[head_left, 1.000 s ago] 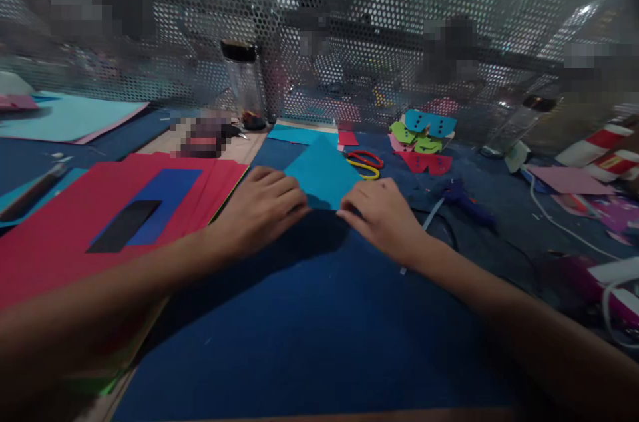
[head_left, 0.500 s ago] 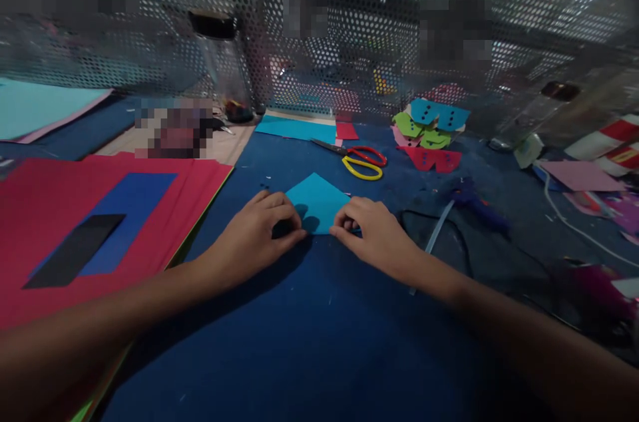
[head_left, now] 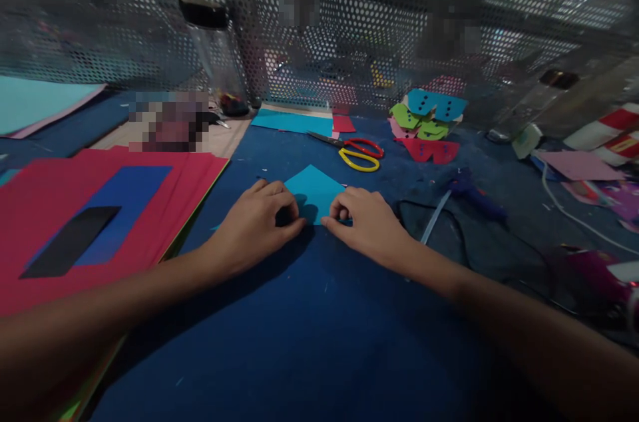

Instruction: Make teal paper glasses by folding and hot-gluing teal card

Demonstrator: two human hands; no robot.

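A light-blue sheet of paper [head_left: 313,193], its visible part coming to a point at the far side, lies on the dark blue table [head_left: 259,335]. At the paper's near left, my left hand [head_left: 267,215] has its fingers curled and its thumb on the near edge. My right hand [head_left: 367,219] pinches the same edge from the right, thumb and fingers bent together. Both hands cover the paper's side corners. Just beyond it rest scissors [head_left: 352,149] with one red and one yellow handle loop.
Red paper sheets [head_left: 134,222] carry a blue strip [head_left: 144,192] and a black strip [head_left: 74,242] at left. Cut-paper shapes [head_left: 432,122] lie back right, near a blue glue gun [head_left: 476,194] with its cord. A black-lidded jar [head_left: 217,59] stands before the perforated metal panel [head_left: 349,36].
The whole view has shifted slightly, so things sit a little higher and further left. Both hands stay at the paper's near edge, the right thumb a little closer to the left.
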